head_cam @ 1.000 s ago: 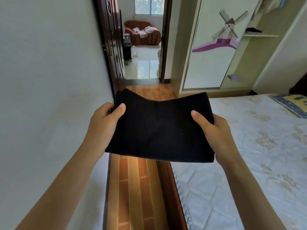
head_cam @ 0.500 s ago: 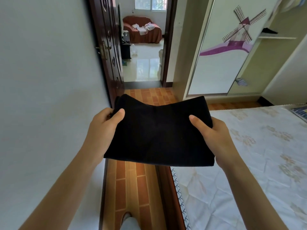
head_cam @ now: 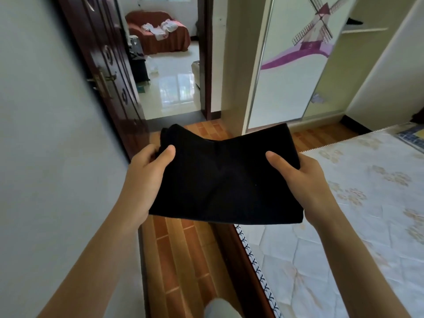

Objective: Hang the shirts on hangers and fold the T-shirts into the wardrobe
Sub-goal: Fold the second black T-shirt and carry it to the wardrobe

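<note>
A folded black T-shirt lies flat in front of me at waist height, held between both hands. My left hand grips its left edge, thumb on top. On the right edge, my right hand grips the same way, thumb on top and fingers underneath. The wardrobe stands ahead on the right, with a sliding door bearing a windmill picture. To the right of that door, its open section shows a shelf with a dark item on it.
A bed with a pale patterned mattress fills the right side. A narrow strip of wooden floor runs between the bed and the left wall. A dark door stands open onto a room with a red sofa.
I have stepped forward along the bed toward the wardrobe, which now looks closer. Both hands keep the same grip on the folded T-shirt. A foot shows at the bottom.
</note>
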`<state>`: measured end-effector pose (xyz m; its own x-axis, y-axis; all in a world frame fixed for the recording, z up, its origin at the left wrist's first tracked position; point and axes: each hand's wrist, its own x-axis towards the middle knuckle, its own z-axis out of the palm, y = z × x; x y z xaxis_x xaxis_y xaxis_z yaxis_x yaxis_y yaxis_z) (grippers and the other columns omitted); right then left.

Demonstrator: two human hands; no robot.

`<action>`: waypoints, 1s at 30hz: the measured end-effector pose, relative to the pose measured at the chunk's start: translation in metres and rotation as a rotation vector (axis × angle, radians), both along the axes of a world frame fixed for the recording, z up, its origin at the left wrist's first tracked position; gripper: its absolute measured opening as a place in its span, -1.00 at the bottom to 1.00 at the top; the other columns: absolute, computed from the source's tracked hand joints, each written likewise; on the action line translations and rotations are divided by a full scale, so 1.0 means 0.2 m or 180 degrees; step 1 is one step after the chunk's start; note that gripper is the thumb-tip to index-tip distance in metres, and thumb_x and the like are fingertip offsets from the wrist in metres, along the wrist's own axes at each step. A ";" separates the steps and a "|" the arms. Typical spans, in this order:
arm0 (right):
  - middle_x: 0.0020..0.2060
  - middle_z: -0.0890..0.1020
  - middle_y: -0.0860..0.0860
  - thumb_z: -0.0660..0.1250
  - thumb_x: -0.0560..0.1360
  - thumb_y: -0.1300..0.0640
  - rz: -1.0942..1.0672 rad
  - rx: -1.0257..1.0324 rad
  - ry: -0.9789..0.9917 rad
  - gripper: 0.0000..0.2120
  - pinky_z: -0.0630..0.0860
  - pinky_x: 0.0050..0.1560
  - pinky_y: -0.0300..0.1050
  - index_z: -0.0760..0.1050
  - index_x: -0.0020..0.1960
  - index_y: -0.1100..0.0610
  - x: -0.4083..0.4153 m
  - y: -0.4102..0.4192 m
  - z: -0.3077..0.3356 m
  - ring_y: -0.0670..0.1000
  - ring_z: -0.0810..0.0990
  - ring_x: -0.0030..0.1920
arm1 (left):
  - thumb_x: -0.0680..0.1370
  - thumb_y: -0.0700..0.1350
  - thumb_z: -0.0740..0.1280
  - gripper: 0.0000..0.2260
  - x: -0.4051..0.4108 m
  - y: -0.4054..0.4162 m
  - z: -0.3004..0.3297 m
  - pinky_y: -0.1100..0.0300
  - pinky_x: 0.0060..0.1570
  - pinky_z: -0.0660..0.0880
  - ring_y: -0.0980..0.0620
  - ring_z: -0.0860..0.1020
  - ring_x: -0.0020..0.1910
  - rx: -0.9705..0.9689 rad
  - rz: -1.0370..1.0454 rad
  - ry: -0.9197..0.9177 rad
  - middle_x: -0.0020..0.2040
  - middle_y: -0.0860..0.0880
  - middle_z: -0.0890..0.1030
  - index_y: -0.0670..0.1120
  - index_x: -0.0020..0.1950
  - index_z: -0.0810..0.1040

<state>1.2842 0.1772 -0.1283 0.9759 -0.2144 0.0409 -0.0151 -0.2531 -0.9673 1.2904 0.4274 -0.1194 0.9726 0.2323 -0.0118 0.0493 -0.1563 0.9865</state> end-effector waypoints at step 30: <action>-0.22 0.70 -0.05 0.37 0.53 -0.04 -0.1039 0.0154 0.0102 -0.86 0.68 -0.11 0.02 0.60 -0.08 0.02 2.38 -0.28 -0.06 0.00 0.70 -0.15 | 0.60 0.08 0.27 -0.83 2.84 -0.35 -0.06 -0.03 0.11 0.52 0.00 0.58 0.08 0.0274 -0.1210 0.0189 0.04 0.03 0.61 0.03 0.05 0.57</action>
